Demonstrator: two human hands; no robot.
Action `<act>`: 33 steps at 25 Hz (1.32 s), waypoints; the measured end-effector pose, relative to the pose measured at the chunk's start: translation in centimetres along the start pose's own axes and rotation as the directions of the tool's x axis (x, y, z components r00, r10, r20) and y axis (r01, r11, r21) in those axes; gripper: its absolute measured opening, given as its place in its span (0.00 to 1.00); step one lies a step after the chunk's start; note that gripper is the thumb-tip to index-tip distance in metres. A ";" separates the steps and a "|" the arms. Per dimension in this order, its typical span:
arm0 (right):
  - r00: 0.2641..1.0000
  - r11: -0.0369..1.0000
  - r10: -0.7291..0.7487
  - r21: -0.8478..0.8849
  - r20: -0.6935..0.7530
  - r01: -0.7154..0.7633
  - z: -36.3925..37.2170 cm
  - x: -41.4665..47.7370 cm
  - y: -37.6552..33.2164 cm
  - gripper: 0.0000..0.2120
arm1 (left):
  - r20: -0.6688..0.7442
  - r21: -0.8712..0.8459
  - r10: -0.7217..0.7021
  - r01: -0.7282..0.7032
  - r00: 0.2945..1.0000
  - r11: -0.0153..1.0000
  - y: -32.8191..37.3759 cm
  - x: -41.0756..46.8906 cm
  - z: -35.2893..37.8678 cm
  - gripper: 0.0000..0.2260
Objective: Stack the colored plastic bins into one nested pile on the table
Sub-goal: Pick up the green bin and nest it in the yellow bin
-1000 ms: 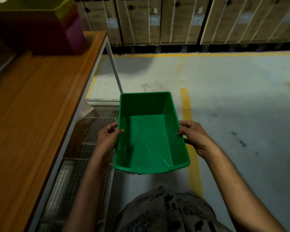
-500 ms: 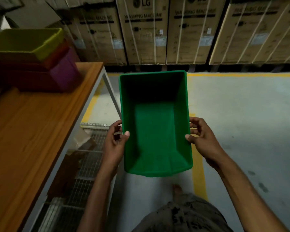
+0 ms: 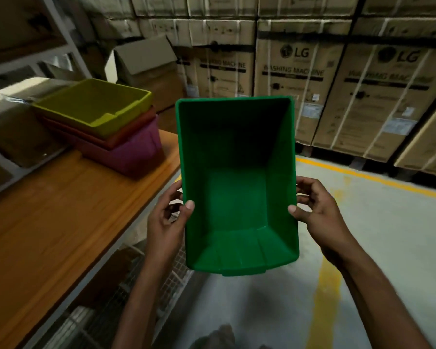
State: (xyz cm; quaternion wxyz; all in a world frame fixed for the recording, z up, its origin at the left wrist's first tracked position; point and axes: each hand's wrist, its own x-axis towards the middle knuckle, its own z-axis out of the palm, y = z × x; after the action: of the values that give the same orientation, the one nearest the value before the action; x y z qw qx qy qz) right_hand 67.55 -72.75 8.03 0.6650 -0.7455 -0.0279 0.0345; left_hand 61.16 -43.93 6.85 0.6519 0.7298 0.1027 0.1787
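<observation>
Head view: I see one green bin [image 3: 239, 187] held in the air between both hands, beside the desk [image 3: 61, 222] and over the floor. My left hand [image 3: 165, 222] pinches its left wall, thumb inside; my right hand [image 3: 317, 210] pinches the right wall the same way. On the desk I count three nested bins: yellow-green bin [image 3: 93, 104] on top, red bin [image 3: 126, 133], purple bin [image 3: 136, 152].

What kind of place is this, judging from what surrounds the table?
Most likely a warehouse or stockroom: strapped cartons marked as washing machines stand stacked along the wall, a yellow line is painted on the concrete floor, and metal shelving stands behind the wooden table.
</observation>
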 end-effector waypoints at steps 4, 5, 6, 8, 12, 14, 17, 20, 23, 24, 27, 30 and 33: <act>0.994 0.995 -0.073 0.074 0.077 0.067 2.1 7.4 -1.9 0.28 | -0.106 -0.028 0.083 -0.086 0.991 0.996 2.0 5.0 -0.3 0.21; 0.989 0.992 -0.099 0.091 0.108 0.090 2.7 9.5 -2.6 0.27 | -0.119 -0.028 0.107 -0.111 0.987 0.993 2.4 6.7 -0.6 0.21; 0.983 0.989 -0.120 0.106 0.142 0.105 3.3 11.3 -3.4 0.27 | -0.133 -0.020 0.129 -0.133 0.983 0.991 2.9 8.1 -1.0 0.21; 0.967 0.981 -0.160 0.145 0.199 0.132 4.4 15.0 -5.3 0.28 | -0.186 -0.023 0.169 -0.176 0.968 0.984 4.5 10.8 -2.0 0.21; 0.928 0.957 -0.242 0.225 0.283 0.181 7.3 21.7 -9.4 0.27 | -0.248 -0.029 0.227 -0.241 0.942 0.970 7.8 15.6 -3.3 0.22; 0.906 0.946 -0.273 0.260 0.324 0.193 9.3 24.4 -11.4 0.27 | -0.292 -0.022 0.246 -0.264 0.924 0.964 9.3 17.3 -3.8 0.23; 0.849 0.926 -0.329 0.317 0.413 0.205 12.0 28.8 -13.7 0.26 | -0.370 0.004 0.277 -0.297 0.887 0.955 10.9 19.9 -4.6 0.22; 0.796 0.914 -0.360 0.357 0.488 0.194 14.4 33.2 -15.5 0.25 | -0.459 0.026 0.299 -0.324 0.837 0.946 11.9 22.2 -4.9 0.19; 0.747 0.898 -0.399 0.392 0.532 0.200 16.9 37.8 -16.8 0.21 | -0.512 0.060 0.315 -0.333 0.799 0.941 12.5 24.8 -4.8 0.19; 0.731 0.893 -0.413 0.398 0.543 0.208 17.7 39.2 -17.3 0.20 | -0.528 0.075 0.318 -0.330 0.787 0.941 12.7 25.8 -4.8 0.19; 0.700 0.881 -0.440 0.422 0.562 0.214 20.3 42.9 -19.1 0.19 | -0.580 0.122 0.307 -0.292 0.754 0.949 13.6 28.7 -5.1 0.18; 0.660 0.890 -0.417 0.429 0.626 0.155 23.2 46.1 -21.1 0.19 | -0.651 0.140 0.278 -0.248 0.707 0.959 14.5 31.3 -5.9 0.18; 0.616 0.899 -0.378 0.434 0.692 0.064 26.7 48.4 -22.5 0.20 | -0.717 0.124 0.224 -0.195 0.660 0.973 14.7 33.4 -7.2 0.16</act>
State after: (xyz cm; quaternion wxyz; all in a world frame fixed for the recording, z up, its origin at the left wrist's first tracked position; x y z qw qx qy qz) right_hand 113.53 -39.49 26.65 0.7167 -0.5131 -0.3910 0.2651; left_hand 87.61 -26.47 26.26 0.5194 0.6178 0.2707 0.5247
